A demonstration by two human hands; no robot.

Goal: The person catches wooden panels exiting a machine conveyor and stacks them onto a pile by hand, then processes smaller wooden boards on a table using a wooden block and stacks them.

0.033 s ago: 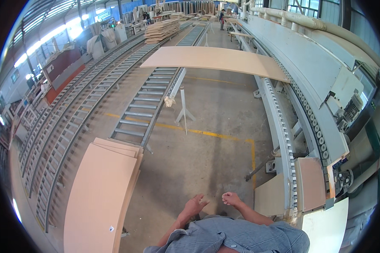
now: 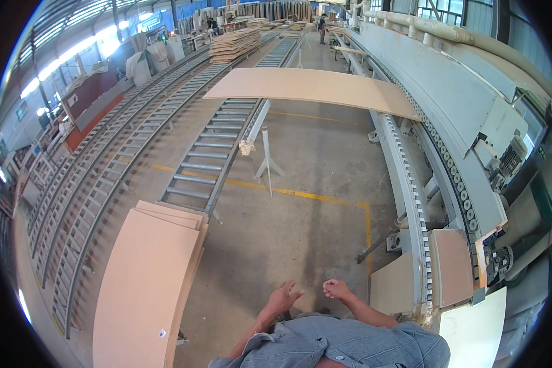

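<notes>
My left hand [image 2: 283, 297] is held in front of my body with its fingers stretched and apart, holding nothing. A little to its right, my right hand [image 2: 335, 288] is curled closed. Whatever its fingers hold, if anything, is too small to make out. The two hands do not touch each other. On the left, nearest my left hand, lies a stack of flat light-brown panels [image 2: 144, 270], slightly fanned at the far end. Farther ahead a long light-brown panel [image 2: 310, 84] bridges the gap between a roller conveyor [image 2: 210, 144] and a long edge machine [image 2: 451, 110].
The machine's chain track [image 2: 411, 202] runs along my right, with upright panels [image 2: 452, 267] at its near end. A metal stand [image 2: 267, 153] rises from the floor ahead. More roller tracks [image 2: 113, 178] and a board stack [image 2: 234, 46] stand left; a person [image 2: 322, 29] is far off.
</notes>
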